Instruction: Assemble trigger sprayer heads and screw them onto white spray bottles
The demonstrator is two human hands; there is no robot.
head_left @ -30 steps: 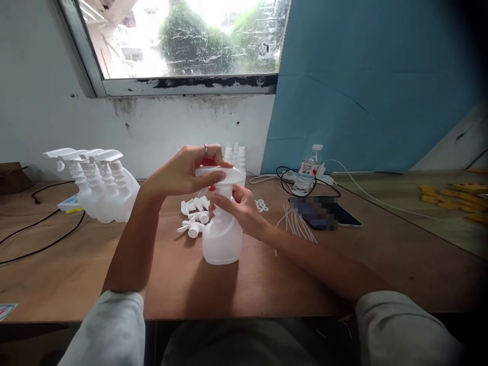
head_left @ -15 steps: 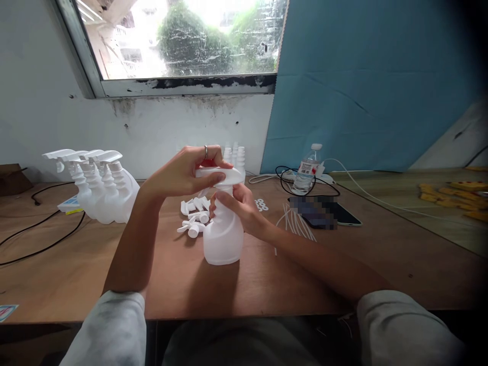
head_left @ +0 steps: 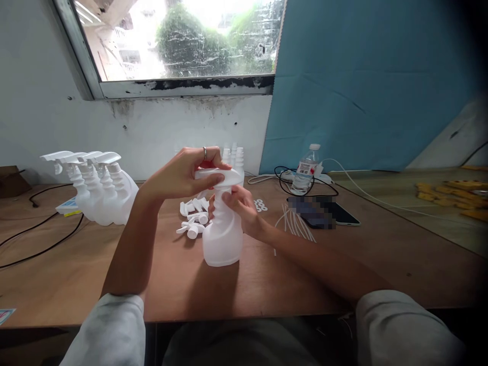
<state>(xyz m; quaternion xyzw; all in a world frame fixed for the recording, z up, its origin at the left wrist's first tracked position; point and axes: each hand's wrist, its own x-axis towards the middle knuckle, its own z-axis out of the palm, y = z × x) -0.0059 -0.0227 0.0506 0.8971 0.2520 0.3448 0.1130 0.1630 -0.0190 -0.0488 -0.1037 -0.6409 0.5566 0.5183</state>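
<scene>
Now, along the brown table (head_left: 171, 290) beneath both hands, I see clustered spray bottles (head_left: 109, 201) left of them; the white bottle (head_left: 223, 246) stands upright under my left hand (head_left: 190, 175), my right hand (head_left: 246, 208) wrapped around its neck; thumb and fingers of the left pinch the spray head (head_left: 231, 176); thin tubes (head_left: 299, 226) lie right of the right hand, trigger parts (head_left: 192, 232) to its left, small rings (head_left: 262, 205) just beside it.

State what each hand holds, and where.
Left hand: white plastic spray head, by its top and side. Right hand: translucent white plastic bottle, around its neck.
</scene>
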